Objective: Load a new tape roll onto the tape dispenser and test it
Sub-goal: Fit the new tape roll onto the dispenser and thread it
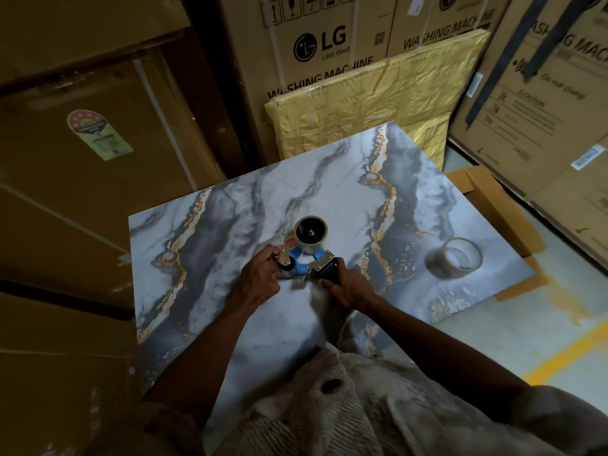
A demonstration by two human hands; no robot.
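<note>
Both hands on a tape dispenser at the centre of a marble-patterned board.

Left of centre, the left hand (260, 278) pinches the roller end of the tape dispenser (304, 258); its mounted roll (311, 232) stands just above. The right hand (345, 284) grips the dark handle. Far right, a spare tape roll (455, 263) lies on the board (329, 192).

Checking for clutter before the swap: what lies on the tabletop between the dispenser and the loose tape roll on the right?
Nothing: in the head view, only bare marbled tabletop separates the dispenser from the loose roll.
</note>
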